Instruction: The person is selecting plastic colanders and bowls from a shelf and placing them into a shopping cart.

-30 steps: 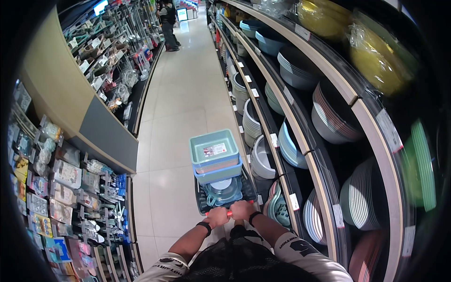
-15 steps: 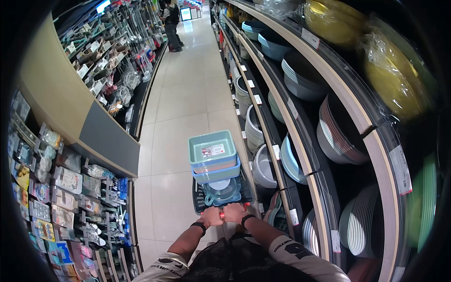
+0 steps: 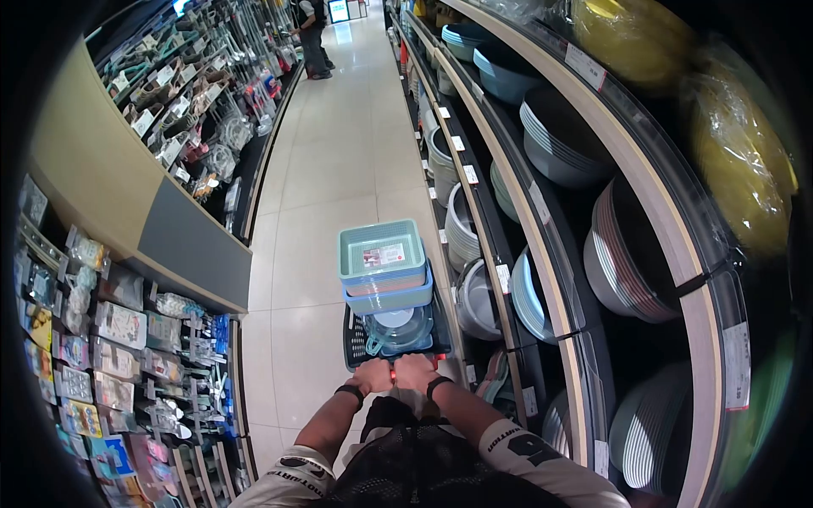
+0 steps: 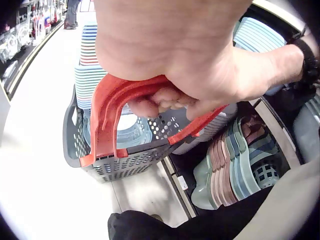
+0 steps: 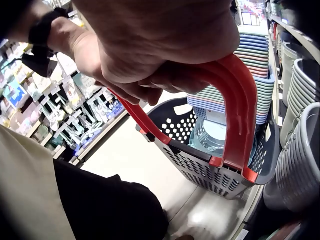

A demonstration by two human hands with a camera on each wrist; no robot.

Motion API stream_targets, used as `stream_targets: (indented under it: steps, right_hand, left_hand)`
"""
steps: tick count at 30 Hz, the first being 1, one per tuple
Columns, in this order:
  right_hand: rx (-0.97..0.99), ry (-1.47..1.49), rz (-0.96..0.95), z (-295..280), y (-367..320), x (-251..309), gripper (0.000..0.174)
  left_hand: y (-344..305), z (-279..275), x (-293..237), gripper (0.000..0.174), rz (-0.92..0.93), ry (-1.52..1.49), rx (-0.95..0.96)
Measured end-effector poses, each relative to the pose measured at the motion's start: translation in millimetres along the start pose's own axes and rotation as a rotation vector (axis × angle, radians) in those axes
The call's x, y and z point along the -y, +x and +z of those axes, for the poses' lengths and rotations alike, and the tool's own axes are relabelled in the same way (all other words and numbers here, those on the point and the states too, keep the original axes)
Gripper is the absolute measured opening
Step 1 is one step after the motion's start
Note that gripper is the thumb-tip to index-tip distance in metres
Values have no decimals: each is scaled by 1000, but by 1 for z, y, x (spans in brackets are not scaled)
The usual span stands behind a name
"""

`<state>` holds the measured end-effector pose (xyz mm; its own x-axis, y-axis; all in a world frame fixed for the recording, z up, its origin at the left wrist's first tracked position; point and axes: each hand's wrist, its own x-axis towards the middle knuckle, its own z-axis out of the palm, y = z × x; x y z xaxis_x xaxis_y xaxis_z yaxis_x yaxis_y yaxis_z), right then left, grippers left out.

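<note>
My left hand [image 3: 371,377] and right hand [image 3: 415,372] sit side by side, both gripping the red handle [image 4: 105,120] of a dark grey perforated shopping basket [image 5: 200,172]. In the left wrist view, curled fingers [image 4: 145,107] show beneath the handle. Nested rectangular plastic trays [image 3: 381,262], pale green on top with a label, stand in the basket's far part and rise above its rim. Nearer the handle lies a clear bluish plastic container [image 3: 402,330] with a round white piece.
Shelves with stacked basins [image 3: 555,144] and buckets [image 3: 461,229] line the right side, close to the basket. Packaged goods hang on a rack [image 3: 127,330] at left, beside a panelled shelf end [image 3: 186,237]. Far up the tiled aisle [image 3: 330,169] stands a person [image 3: 313,42].
The right-hand shelves and basins slide outward and down in the head view as the basket goes along the aisle. Both hands keep their grip and appear slightly higher and farther left.
</note>
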<state>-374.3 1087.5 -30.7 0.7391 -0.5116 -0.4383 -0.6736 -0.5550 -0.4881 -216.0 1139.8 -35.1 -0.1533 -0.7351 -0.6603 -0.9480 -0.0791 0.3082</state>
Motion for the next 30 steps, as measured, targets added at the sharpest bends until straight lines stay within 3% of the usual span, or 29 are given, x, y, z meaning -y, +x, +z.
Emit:
stream_targets:
  steps: [6, 11, 20, 30]
  right_hand:
    - [-10, 14, 9, -16, 27, -10, 24]
    - [-170, 7, -16, -22, 49, -17, 21]
    - [-31, -36, 26, -58, 82, -27, 24]
    - [-67, -54, 47, -74, 114, -40, 22]
  left_hand:
    - [27, -18, 16, 34, 17, -1, -13]
    - [44, -45, 24, 34, 2, -32, 10]
    - [64, -93, 27, 34, -33, -56, 29]
    - [100, -103, 52, 32, 85, -72, -29]
